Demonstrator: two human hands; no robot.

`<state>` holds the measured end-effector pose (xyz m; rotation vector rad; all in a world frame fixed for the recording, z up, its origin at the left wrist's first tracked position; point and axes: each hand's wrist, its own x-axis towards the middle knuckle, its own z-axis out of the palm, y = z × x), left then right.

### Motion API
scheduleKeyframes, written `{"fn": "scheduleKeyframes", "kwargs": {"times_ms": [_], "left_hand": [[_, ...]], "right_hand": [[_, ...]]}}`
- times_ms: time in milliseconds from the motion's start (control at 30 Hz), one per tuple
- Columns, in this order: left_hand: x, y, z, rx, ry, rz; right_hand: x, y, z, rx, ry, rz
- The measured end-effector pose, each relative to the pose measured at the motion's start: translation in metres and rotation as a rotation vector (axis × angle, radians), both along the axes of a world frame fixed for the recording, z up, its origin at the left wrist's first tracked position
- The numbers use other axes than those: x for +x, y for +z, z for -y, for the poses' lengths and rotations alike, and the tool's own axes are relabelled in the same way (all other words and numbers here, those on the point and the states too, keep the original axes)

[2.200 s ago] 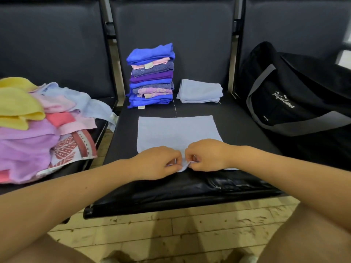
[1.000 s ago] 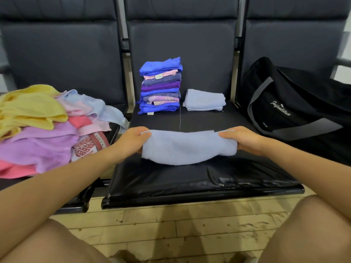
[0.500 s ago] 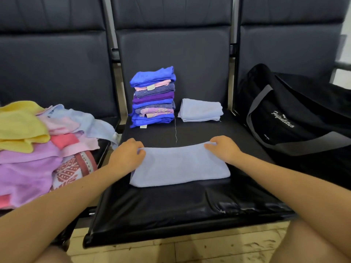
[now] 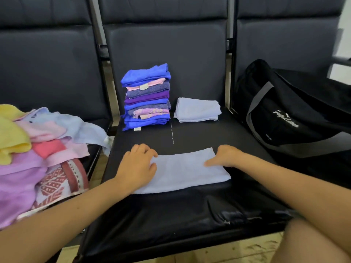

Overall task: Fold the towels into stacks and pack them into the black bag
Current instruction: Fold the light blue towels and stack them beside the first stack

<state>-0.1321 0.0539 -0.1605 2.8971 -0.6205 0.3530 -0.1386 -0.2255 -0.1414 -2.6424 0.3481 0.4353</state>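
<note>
Two hands on the half-folded light-blue towel (image 4: 182, 170), centre seat (image 4: 190, 211) of the bench. Left hand (image 4: 137, 166) lies on its left end, fingers loosely bent; right hand (image 4: 226, 156) on its right end, fingers extended flat. Far: stack of folded towels (image 4: 147, 96), folded pale towel (image 4: 197, 110). Left: unfolded pile (image 4: 34, 158). Right: black bag (image 4: 292, 111).

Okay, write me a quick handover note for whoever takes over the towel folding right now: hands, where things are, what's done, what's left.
Hands: left hand and right hand rest on the ends of the light blue towel, folded once on the middle seat.
Done: tall folded stack and one folded light blue towel at the seat's back.
Left: finish this fold, fold the unfolded pile on the left seat, then pack everything into the black bag on the right seat.
</note>
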Motion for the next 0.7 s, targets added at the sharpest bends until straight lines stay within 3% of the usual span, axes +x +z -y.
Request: {"fn": "scheduleKeyframes", "kwargs": {"times_ms": [133,267,333,467,600,700], "left_hand": [[-0.011,-0.011,0.0,0.047,-0.049,-0.108],[-0.013,-0.006,-0.017,0.023,-0.048,-0.074],[-0.012,-0.005,-0.027,-0.001,-0.009,-0.072],[-0.013,-0.003,-0.045,-0.01,0.025,-0.107],[-0.015,0.001,-0.055,-0.039,0.038,-0.112],[-0.019,0.0,-0.058,-0.057,0.046,-0.089]], "right_hand": [[-0.004,-0.007,-0.012,0.064,0.015,-0.019],[-0.004,-0.003,-0.023,0.528,-0.095,0.103],[-0.006,0.007,-0.034,0.628,-0.078,0.171],[-0.008,0.023,-0.072,0.605,0.02,0.27],[-0.016,0.024,-0.106,0.583,0.236,0.038],[-0.014,0.022,-0.106,0.371,0.374,0.036]]}}
